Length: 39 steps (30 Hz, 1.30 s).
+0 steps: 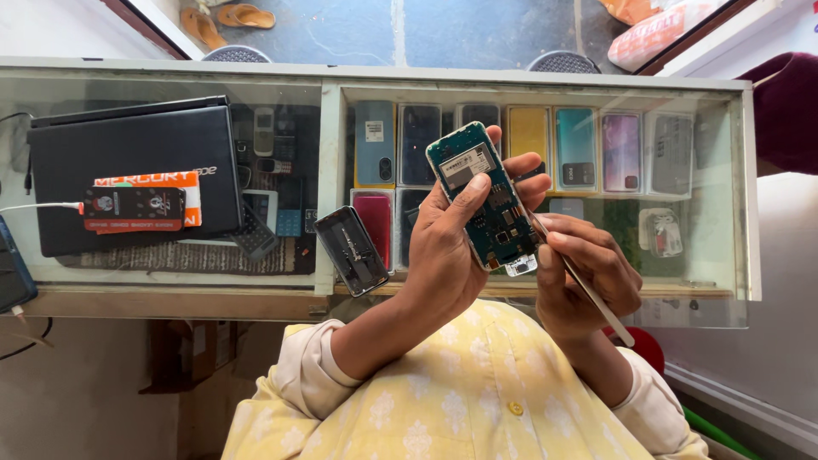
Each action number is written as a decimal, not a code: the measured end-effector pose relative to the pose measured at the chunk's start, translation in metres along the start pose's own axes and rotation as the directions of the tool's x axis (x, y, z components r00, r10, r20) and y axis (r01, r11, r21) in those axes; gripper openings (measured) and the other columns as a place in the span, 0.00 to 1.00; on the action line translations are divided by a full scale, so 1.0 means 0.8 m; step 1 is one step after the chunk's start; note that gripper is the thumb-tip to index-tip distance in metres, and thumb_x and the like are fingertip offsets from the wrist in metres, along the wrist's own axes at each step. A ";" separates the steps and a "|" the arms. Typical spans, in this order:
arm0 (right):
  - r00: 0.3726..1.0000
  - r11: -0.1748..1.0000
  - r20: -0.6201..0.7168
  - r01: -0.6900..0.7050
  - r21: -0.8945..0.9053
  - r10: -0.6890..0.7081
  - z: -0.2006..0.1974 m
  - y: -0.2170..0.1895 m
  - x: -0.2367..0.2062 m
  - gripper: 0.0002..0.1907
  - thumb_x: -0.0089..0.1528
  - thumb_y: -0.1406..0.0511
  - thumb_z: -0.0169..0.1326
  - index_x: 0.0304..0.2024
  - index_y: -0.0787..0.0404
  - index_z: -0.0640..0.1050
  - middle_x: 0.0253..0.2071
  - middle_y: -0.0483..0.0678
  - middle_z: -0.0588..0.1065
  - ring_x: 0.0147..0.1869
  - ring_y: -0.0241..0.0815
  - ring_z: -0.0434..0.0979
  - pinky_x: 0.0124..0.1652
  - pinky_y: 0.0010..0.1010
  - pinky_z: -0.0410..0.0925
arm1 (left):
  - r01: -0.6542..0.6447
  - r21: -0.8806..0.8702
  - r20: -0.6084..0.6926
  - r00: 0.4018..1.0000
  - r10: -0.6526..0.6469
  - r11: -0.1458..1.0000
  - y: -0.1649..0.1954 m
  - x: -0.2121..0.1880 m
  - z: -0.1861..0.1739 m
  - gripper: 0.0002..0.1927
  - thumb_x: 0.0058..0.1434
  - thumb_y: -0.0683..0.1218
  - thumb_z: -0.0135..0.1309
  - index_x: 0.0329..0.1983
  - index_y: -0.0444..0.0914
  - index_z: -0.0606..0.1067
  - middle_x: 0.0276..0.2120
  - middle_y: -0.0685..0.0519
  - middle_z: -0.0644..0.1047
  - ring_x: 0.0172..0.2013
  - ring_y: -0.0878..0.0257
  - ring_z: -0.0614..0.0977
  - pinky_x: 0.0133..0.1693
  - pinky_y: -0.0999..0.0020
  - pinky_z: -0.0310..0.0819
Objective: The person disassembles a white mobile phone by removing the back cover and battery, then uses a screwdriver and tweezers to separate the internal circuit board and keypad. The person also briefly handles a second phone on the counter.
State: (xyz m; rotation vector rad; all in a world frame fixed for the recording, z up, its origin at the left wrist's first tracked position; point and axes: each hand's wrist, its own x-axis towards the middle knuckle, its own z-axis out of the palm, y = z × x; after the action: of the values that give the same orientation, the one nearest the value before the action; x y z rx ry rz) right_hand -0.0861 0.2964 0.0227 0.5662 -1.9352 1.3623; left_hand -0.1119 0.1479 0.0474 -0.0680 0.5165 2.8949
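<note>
Bare phone circuit board (484,198), centre of frame, above the glass tabletop (170,264). Long axis near vertical, leaning upper left; connector end points down. Left hand (452,247) clamped around its edges. Right hand (588,273) closed on a thin metal tool (588,294), tip at the board's lower right edge. Best practice, I judge: steady board, light tip pressure. Empty phone shell (351,250) lies left.

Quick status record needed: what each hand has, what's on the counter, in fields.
left hand: holds a bare phone circuit board, upright
right hand: holds a thin metal tool, tip at the board's lower edge
counter: glass, phones displayed beneath
phone back shell: lies on the glass, left of the hands
laptop: closed, far left
</note>
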 end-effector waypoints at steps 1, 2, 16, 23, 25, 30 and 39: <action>1.000 1.000 0.000 -0.002 0.000 0.002 0.000 0.001 0.000 0.06 0.68 0.74 0.58 0.46 0.68 0.76 0.46 0.60 0.80 0.49 0.49 0.85 0.50 0.35 0.79 | 0.000 -0.004 0.006 1.000 0.000 1.000 0.000 0.000 -0.001 0.26 0.78 0.40 0.42 0.77 0.34 0.58 0.59 0.36 0.75 0.56 0.51 0.81 0.58 0.56 0.80; 1.000 1.000 0.000 -0.003 0.000 0.003 -0.001 0.001 0.000 0.06 0.67 0.74 0.59 0.46 0.69 0.76 0.46 0.60 0.80 0.48 0.49 0.85 0.50 0.35 0.79 | 0.000 -0.008 0.012 1.000 0.000 1.000 -0.001 0.000 -0.001 0.26 0.78 0.40 0.42 0.77 0.34 0.58 0.60 0.36 0.75 0.56 0.51 0.81 0.58 0.56 0.80; 0.995 0.993 0.068 0.074 -0.095 -0.067 -0.006 -0.008 0.008 0.04 0.68 0.75 0.58 0.45 0.69 0.77 0.45 0.61 0.80 0.50 0.53 0.85 0.49 0.37 0.80 | 0.013 0.016 0.061 0.998 -0.014 1.000 -0.002 -0.003 -0.001 0.25 0.78 0.41 0.42 0.78 0.35 0.58 0.60 0.37 0.74 0.57 0.50 0.80 0.55 0.56 0.81; 0.984 0.975 0.077 0.168 -0.146 -0.158 -0.007 -0.004 0.002 0.05 0.68 0.75 0.58 0.46 0.70 0.79 0.45 0.60 0.79 0.53 0.57 0.85 0.50 0.41 0.80 | 0.029 0.000 0.056 0.998 -0.028 1.000 -0.006 -0.008 -0.001 0.25 0.78 0.40 0.41 0.77 0.34 0.58 0.60 0.36 0.74 0.58 0.49 0.80 0.56 0.56 0.80; 0.989 0.976 0.048 0.146 -0.164 -0.139 -0.006 -0.006 -0.003 0.04 0.68 0.75 0.58 0.46 0.70 0.79 0.45 0.61 0.79 0.52 0.57 0.85 0.49 0.40 0.80 | 0.026 -0.001 0.064 0.998 -0.026 1.000 -0.007 -0.009 0.000 0.25 0.78 0.40 0.41 0.77 0.34 0.58 0.61 0.36 0.74 0.59 0.50 0.80 0.56 0.56 0.80; 0.981 0.971 0.056 0.190 -0.144 -0.184 -0.007 -0.002 -0.007 0.05 0.67 0.75 0.58 0.47 0.70 0.79 0.45 0.61 0.79 0.53 0.58 0.84 0.52 0.43 0.80 | 0.022 -0.001 0.074 0.997 -0.022 1.000 -0.009 -0.010 0.000 0.25 0.78 0.40 0.41 0.77 0.33 0.59 0.61 0.36 0.74 0.59 0.50 0.79 0.58 0.57 0.79; 0.992 0.964 -0.008 0.122 -0.237 -0.128 -0.010 -0.004 -0.022 0.07 0.67 0.75 0.58 0.48 0.67 0.80 0.47 0.60 0.80 0.53 0.57 0.85 0.52 0.41 0.80 | 0.010 0.046 0.048 0.999 -0.012 0.999 -0.018 -0.014 0.002 0.23 0.77 0.40 0.43 0.73 0.29 0.61 0.59 0.36 0.75 0.59 0.49 0.79 0.58 0.55 0.78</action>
State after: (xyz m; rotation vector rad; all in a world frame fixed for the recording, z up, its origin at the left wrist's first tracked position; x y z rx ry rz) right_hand -0.0700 0.3020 0.0130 0.5432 -1.9719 1.0369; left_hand -0.0982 0.1594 0.0449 0.0058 0.5719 2.8643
